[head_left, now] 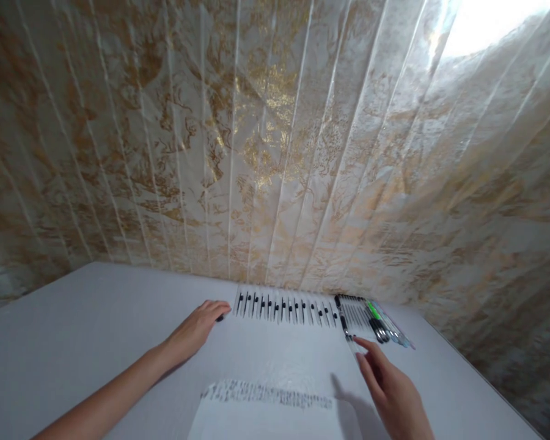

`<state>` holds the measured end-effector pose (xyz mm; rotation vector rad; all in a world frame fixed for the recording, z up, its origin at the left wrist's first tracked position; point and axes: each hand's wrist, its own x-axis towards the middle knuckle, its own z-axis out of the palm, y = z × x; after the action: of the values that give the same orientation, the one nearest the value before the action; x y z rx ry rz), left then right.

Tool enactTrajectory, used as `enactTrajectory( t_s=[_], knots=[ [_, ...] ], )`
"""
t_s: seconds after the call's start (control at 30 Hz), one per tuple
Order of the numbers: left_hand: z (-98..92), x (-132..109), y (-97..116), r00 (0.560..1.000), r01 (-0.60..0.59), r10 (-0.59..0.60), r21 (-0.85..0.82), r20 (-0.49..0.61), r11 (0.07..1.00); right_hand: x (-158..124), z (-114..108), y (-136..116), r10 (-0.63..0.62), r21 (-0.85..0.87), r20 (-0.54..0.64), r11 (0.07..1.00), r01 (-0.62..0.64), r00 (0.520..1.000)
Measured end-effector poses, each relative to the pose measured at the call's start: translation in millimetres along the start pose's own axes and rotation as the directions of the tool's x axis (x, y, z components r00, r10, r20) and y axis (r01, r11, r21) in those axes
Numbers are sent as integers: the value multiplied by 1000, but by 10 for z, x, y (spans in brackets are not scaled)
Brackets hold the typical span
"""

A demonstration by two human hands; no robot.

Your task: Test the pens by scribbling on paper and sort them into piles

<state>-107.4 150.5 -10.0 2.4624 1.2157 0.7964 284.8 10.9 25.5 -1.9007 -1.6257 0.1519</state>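
Observation:
My left hand (205, 321) rests on the table, its fingers together over a small black piece (220, 318) that shows below them, perhaps a pen cap. Just right of it runs a long row of thin, pale pen refills (283, 308), each with a small black part along it. My right hand (385, 379) has thumb and index finger bent toward each other at a clear pen part (353, 346). What lies between those fingertips is hard to make out. Beyond that hand, black pen parts (343, 318) line the side of a group of pale sticks (355, 313).
Several pens (379, 330), one with a bright green part (374, 310), lie at the back right. A pale rounded sheet or board (261, 421) with dark marks along its far edge is at the front of the white table (119, 318). A gold-patterned curtain (266, 153) hangs behind.

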Motion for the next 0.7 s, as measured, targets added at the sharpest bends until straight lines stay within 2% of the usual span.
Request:
enactTrajectory(
  t_s=[0.13,0.27,0.37,0.47,0.7],
  knots=[
    [7,-365,366,998,-45,48,-57,45,997,-100,170,-386,-173,64,123,984,166,977],
    [85,-515,645,998,-2,8,-110,58,994,-153,274,-715,-280,122,237,958,258,930],
    [177,-499,669,999,51,-50,-100,11,994,-129,396,-944,-315,114,320,949,293,894],
    [253,-465,622,998,66,-68,-74,-17,995,-83,610,-1151,-366,78,396,927,367,842],
    [205,-557,587,992,101,-107,-72,-72,992,61,1122,-1467,-418,73,393,902,425,819]
  ],
)
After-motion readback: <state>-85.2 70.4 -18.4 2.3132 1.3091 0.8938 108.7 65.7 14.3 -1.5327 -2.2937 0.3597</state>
